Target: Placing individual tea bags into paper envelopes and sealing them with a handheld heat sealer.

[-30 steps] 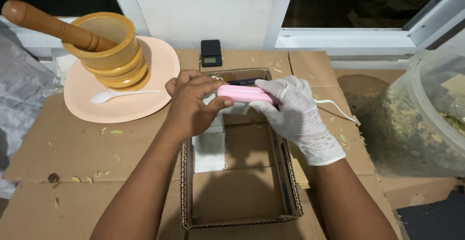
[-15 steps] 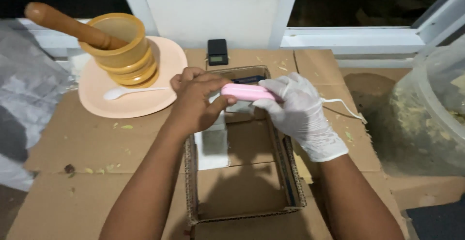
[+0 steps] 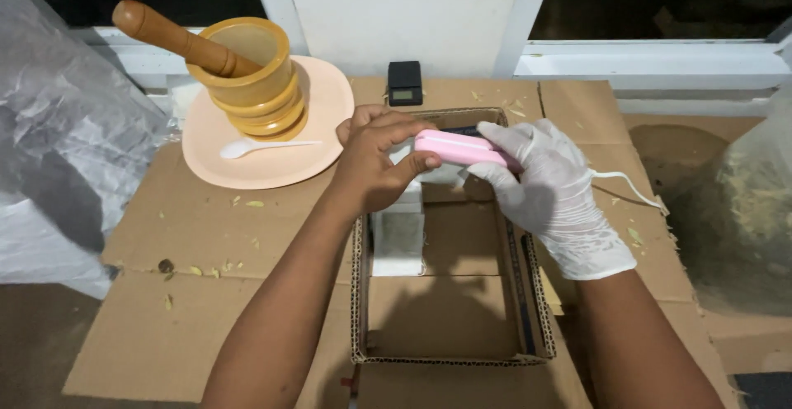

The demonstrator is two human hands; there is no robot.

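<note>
Over the far end of an open cardboard box, both hands meet on a pink hand-held sealer. My right hand, in a white glove, grips the sealer's right end, and a white cord trails from it. My bare left hand presses on the sealer's left end with its fingers curled. A clear plastic pouch lies in the box just below the sealer. Its top edge is hidden by my left hand.
A peach plate at the back left carries a yellow mortar with a wooden pestle and a white spoon. A small black scale stands behind the box. Plastic sheeting lies left, and a clear tub of pale shreds stands right.
Both hands stay on the pink sealer over the box's far end. The view has shifted slightly; nothing was picked up or let go.
</note>
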